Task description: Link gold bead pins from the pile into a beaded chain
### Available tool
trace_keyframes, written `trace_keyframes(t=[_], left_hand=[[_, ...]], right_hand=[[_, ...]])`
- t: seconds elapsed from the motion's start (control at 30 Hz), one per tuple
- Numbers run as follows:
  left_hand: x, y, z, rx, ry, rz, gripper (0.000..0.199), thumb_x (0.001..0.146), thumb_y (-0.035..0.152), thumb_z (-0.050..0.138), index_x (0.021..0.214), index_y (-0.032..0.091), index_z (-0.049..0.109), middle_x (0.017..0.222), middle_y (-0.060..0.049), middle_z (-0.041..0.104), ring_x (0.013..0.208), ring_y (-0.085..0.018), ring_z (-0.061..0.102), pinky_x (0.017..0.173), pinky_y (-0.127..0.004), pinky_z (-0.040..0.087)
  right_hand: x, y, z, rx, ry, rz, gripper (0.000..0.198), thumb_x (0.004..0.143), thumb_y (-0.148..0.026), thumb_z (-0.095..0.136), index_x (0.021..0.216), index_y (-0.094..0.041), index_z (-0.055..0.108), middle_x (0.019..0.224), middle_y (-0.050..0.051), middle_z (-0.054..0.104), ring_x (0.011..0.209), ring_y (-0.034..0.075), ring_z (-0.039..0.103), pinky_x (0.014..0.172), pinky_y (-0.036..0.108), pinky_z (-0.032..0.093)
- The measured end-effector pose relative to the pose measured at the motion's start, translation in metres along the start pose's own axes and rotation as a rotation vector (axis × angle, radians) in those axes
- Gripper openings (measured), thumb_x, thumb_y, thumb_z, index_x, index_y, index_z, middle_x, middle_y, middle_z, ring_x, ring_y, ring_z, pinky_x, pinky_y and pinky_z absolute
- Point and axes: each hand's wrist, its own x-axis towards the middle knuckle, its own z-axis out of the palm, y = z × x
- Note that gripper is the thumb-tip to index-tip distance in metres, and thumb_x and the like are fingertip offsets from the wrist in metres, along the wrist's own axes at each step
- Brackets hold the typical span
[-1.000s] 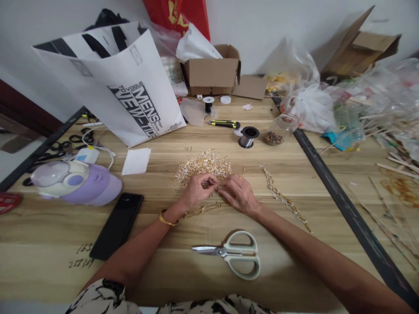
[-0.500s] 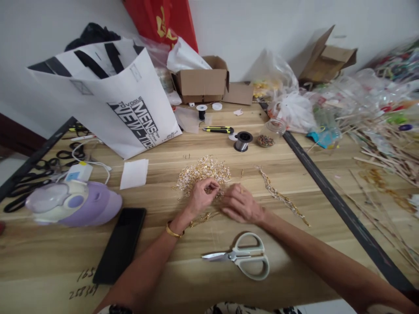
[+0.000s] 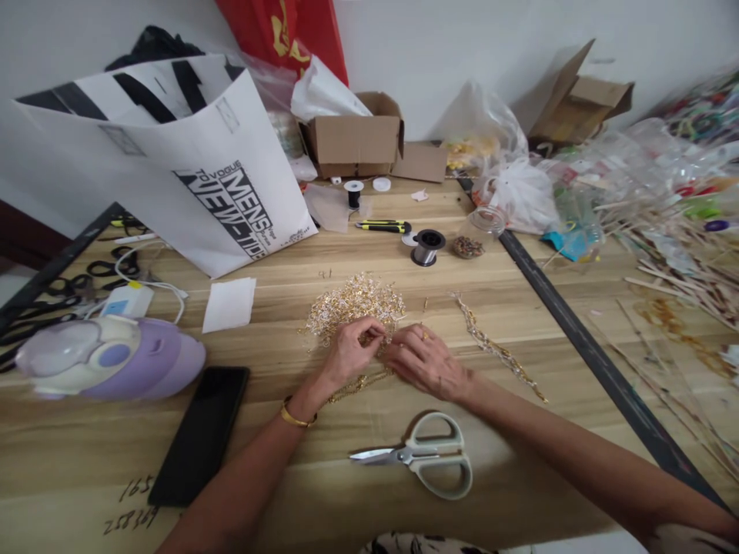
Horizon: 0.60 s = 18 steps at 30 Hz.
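Left hand [image 3: 356,350] at near edge of bead pile [image 3: 353,304]; thumb and forefinger drawn close, the rest curled. Whether the tips grip anything: too small to tell. Right hand [image 3: 424,360] just beside it, fingers bent, tips turned down; cannot tell what it has, if anything. Gold chain [image 3: 359,387] lies on the table [image 3: 323,477] between the wrists, running toward the right fingers.

Edges: dark strip [image 3: 569,312] slants along the right, well apart from the right hand; phone [image 3: 201,435] lies left of the left forearm. Bare wood between the chain and the scissors [image 3: 439,443], blades pointing left; more between right hand and strand [image 3: 490,348].

Count: two hands, one bracelet [image 3: 297,415] on left wrist, one scissors, one phone, one bottle [image 3: 144,358], one cutter [image 3: 383,226], one jar [image 3: 482,227], two spools [image 3: 428,248] beyond the pile. Beads too many to count.
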Motion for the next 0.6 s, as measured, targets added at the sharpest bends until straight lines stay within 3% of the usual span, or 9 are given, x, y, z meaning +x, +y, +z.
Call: trace_keyframes(t=[0.23,0.6], left_hand=[[-0.003,0.002,0.004,0.015,-0.018,0.024,0.013,0.076,0.007,0.057,0.083,0.015,0.065,0.079,-0.004,0.070,0.072,-0.014,0.065,0.069,-0.025,0.051],[-0.005,0.006,0.004,0.039,-0.014,0.044,0.022,0.073,0.002,0.057,0.087,0.016,0.066,0.076,-0.002,0.071,0.070,-0.014,0.065,0.067,-0.023,0.050]], right_hand=[[-0.003,0.008,0.011,-0.113,0.021,0.017,0.015,0.093,-0.017,0.047,0.104,-0.016,0.057,0.096,0.011,0.062,0.086,0.020,0.055,0.079,0.036,0.046],[-0.003,0.018,0.016,-0.006,0.044,-0.023,0.013,0.092,-0.014,0.048,0.097,-0.016,0.060,0.082,0.006,0.063,0.076,0.017,0.055,0.079,0.034,0.044]])
